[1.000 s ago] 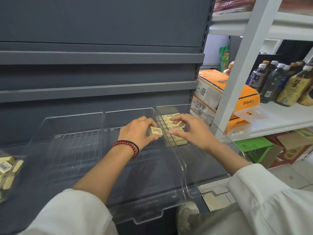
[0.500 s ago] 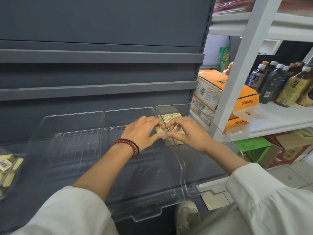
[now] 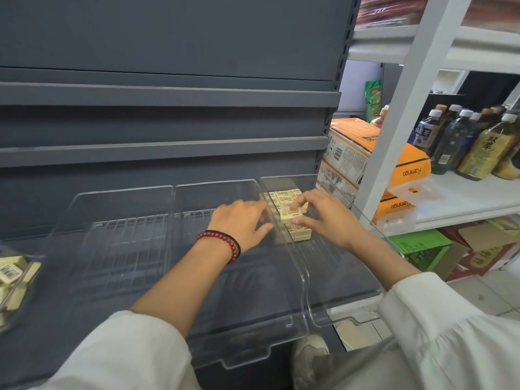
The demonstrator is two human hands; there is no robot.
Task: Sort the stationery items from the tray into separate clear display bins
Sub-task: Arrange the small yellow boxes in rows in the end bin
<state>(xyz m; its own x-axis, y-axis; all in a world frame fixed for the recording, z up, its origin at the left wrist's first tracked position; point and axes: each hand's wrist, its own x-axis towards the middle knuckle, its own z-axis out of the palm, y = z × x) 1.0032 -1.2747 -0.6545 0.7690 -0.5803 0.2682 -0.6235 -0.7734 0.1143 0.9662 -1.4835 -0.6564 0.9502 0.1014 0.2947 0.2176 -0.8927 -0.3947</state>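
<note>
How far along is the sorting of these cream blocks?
Done: rows of cream blocks sit at the back of the right bin. In hand: the right hand pinches another block above them. Left: more blocks wait in the tray at far left.

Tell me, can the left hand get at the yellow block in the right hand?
Probably yes, from above: the left hand is empty and beside the yellow block; only the clear bin wall stands between them.

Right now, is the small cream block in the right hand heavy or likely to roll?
Probably light: the right hand holds the cream block in a mere pinch. Likely stiff, since its edges stay square. Its flat faces suggest it won't roll.
</note>
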